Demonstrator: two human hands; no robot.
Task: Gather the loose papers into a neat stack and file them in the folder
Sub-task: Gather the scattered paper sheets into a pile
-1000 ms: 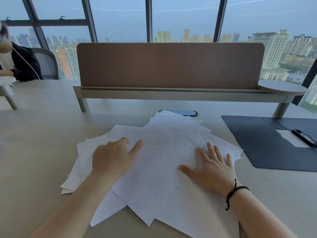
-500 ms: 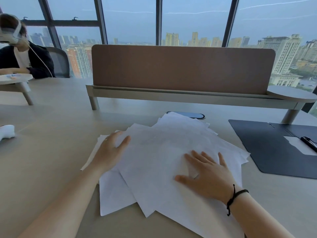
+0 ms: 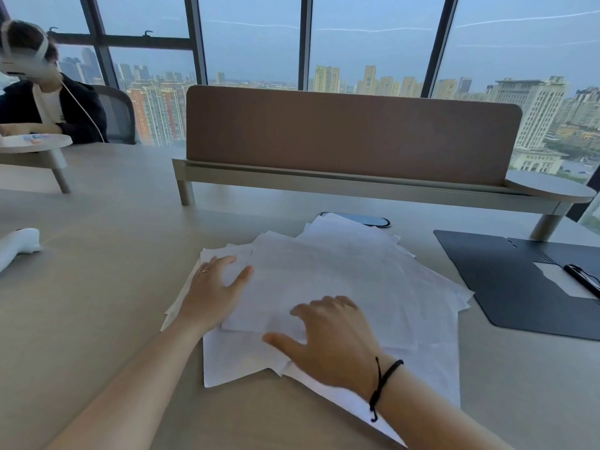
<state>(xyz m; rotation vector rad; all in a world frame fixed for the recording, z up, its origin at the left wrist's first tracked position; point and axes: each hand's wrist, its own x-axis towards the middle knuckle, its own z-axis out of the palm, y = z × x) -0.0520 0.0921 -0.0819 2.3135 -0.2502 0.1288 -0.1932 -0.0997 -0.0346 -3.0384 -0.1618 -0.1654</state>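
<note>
Several loose white papers (image 3: 350, 274) lie overlapping in an untidy pile on the beige desk (image 3: 97, 303) in front of me. My left hand (image 3: 214, 290) rests flat on the pile's left edge, fingers spread, a ring on one finger. My right hand (image 3: 331, 339) presses on the near middle of the pile with fingers bent, a black cord on its wrist. The dark folder (image 3: 506, 280) lies open flat on the desk to the right of the pile, a white sheet (image 3: 558, 280) and a black pen (image 3: 581, 277) on it.
A brown divider panel (image 3: 350, 134) on a raised shelf spans the far side. A dark oval cable cover (image 3: 367, 219) peeks out behind the papers. A white controller (image 3: 16, 248) lies at far left. Another person (image 3: 48, 102) with a headset sits at back left.
My left hand has pushed the left sheets rightward, narrowing the pile. My right hand has drawn back toward me and curled its fingers. The view has turned left.
</note>
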